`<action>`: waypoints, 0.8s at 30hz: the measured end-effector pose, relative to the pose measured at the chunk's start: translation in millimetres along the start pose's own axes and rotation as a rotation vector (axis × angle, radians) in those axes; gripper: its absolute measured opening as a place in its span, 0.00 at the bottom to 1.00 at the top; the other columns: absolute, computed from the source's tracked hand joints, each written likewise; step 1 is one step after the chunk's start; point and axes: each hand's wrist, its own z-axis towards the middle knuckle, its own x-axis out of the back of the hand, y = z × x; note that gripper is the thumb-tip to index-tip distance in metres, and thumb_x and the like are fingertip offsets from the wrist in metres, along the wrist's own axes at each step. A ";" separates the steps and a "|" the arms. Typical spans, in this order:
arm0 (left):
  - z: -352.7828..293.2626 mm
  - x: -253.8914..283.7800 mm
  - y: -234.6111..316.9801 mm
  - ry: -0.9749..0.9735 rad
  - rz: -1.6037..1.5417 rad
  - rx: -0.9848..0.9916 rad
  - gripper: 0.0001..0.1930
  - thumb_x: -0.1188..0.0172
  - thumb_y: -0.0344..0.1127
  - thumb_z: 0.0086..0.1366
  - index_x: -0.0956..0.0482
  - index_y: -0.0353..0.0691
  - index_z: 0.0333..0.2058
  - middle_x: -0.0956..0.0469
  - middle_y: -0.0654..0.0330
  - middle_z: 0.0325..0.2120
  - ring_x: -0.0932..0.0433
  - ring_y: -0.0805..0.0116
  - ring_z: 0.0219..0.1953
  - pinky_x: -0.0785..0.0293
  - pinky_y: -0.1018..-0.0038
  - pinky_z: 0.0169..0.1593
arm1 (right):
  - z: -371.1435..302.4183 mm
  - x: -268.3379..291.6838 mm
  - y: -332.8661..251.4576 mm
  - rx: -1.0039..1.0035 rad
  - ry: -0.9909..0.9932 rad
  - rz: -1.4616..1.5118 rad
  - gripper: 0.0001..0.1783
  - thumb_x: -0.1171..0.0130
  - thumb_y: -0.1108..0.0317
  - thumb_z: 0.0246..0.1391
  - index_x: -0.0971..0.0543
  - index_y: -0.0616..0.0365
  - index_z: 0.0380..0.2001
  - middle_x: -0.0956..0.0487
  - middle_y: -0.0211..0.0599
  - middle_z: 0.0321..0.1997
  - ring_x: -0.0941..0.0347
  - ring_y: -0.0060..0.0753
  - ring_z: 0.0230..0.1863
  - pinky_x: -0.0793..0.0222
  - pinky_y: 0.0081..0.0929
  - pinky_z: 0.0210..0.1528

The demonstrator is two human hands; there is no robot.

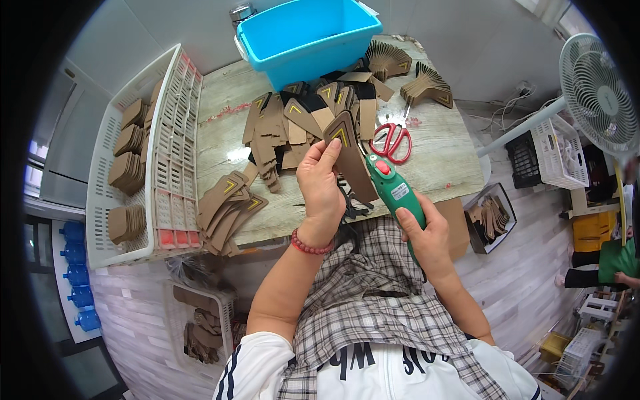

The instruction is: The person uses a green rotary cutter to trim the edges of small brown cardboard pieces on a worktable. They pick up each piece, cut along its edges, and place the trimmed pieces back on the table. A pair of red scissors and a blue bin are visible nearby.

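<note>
My left hand (321, 183) pinches a flat, curved brown piece (353, 167) between thumb and fingers, near its end with a yellow V-shaped mark. It hangs tilted over the front of the table. My right hand (428, 235) is wrapped round a green handheld power cutter (398, 191) with a red switch on top. The cutter's slim tip points away from me and lies close beside the brown piece; whether they touch I cannot tell. Just beyond the cutter, red-handled scissors (392, 142) rest on the table. Dark scraps (357, 208) lie at the table's front edge below the piece.
Brown pieces are heaped mid-table (267, 133), with a fanned stack (230, 207) at front left and another fanned bundle (427, 87) at back right. A blue tub (310, 47) stands behind. At left is a white crate (177, 153); a fan (597, 93) stands right.
</note>
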 end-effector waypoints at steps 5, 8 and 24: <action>-4.6 -7.6 -5.2 0.070 -0.026 0.068 0.02 0.40 0.29 0.63 0.22 0.39 0.34 0.19 0.64 0.29 0.22 0.77 0.28 0.28 0.80 0.35 | -1.3 -1.9 -0.2 0.006 0.017 0.024 0.23 0.39 0.59 0.57 0.25 0.63 0.51 0.25 0.27 0.25 0.34 0.14 0.23 0.36 0.17 0.27; -7.9 -4.8 -10.1 0.046 -0.041 0.126 0.03 0.39 0.29 0.63 0.22 0.39 0.34 0.18 0.63 0.29 0.22 0.76 0.28 0.28 0.80 0.35 | 0.1 -0.7 -2.6 -0.002 0.015 0.050 0.23 0.39 0.59 0.58 0.25 0.63 0.51 0.26 0.26 0.25 0.35 0.14 0.22 0.36 0.17 0.25; -33.6 -0.8 -23.6 0.000 0.052 0.206 0.06 0.40 0.30 0.64 0.20 0.35 0.36 0.19 0.64 0.29 0.24 0.79 0.27 0.28 0.81 0.35 | 4.7 1.8 -2.0 0.034 0.037 0.065 0.20 0.42 0.62 0.60 0.27 0.64 0.50 0.25 0.27 0.25 0.35 0.12 0.20 0.39 0.12 0.23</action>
